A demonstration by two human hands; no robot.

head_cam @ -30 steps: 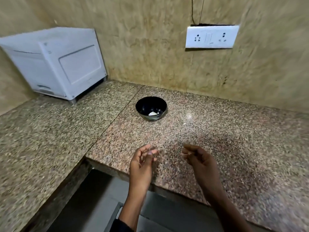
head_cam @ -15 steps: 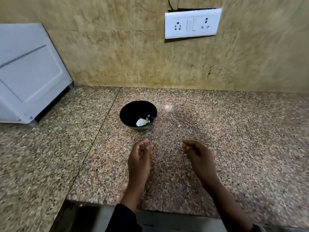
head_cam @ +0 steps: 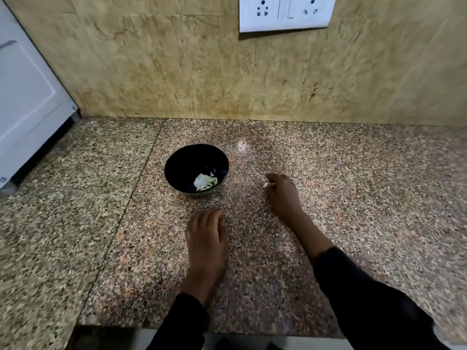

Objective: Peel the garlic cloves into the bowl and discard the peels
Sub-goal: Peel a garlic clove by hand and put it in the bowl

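A black bowl (head_cam: 177, 160) stands on the granite counter (head_cam: 353, 198) and holds pale garlic bits (head_cam: 204, 182) at its near right. My right hand (head_cam: 284, 195) lies on the counter just right of the bowl. Its fingertips pinch a small pale garlic piece (head_cam: 265, 184) that rests on the stone. In front of the bowl my left hand (head_cam: 206, 233) is palm down with the fingers curled under. Whatever is beneath those fingers is hidden.
A white appliance (head_cam: 27, 104) stands at the far left against the wall. A white socket plate (head_cam: 285, 13) is on the tiled wall above. The counter's front edge (head_cam: 227, 329) runs just below my wrists.
My right hand has gone forward to the pale piece on the counter beside the bowl. My left hand has turned palm down and lowered. The camera has come closer and tipped down.
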